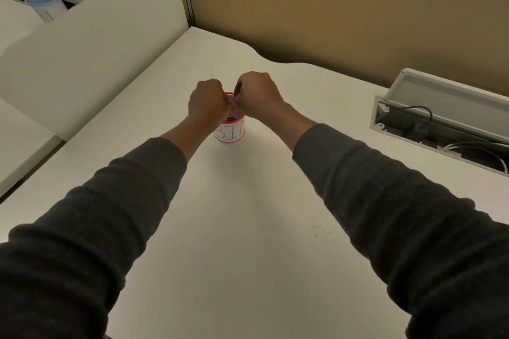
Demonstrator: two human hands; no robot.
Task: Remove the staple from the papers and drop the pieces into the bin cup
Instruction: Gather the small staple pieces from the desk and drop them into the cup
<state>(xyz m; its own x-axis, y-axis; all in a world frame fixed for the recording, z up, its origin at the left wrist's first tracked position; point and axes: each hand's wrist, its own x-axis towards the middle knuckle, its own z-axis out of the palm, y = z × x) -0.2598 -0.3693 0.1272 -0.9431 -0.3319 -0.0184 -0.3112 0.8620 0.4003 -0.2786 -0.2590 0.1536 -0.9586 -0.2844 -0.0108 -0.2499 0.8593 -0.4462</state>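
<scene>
A pink cup with a white label reading "BIN" (230, 131) stands on the white desk (248, 215), near its middle. My left hand (207, 102) and my right hand (257, 93) hover side by side right over the cup's mouth, backs toward the camera, fingers curled and pinched together between them. Whatever they pinch is too small or hidden to make out. No papers or staple show anywhere in view. Dark long sleeves cover both forearms.
An open cable tray (440, 121) with black and white cables is set into the desk at the right. A tan partition wall (330, 14) runs behind. On the neighbouring desk at the far left stands a blue plastic cup (45, 4).
</scene>
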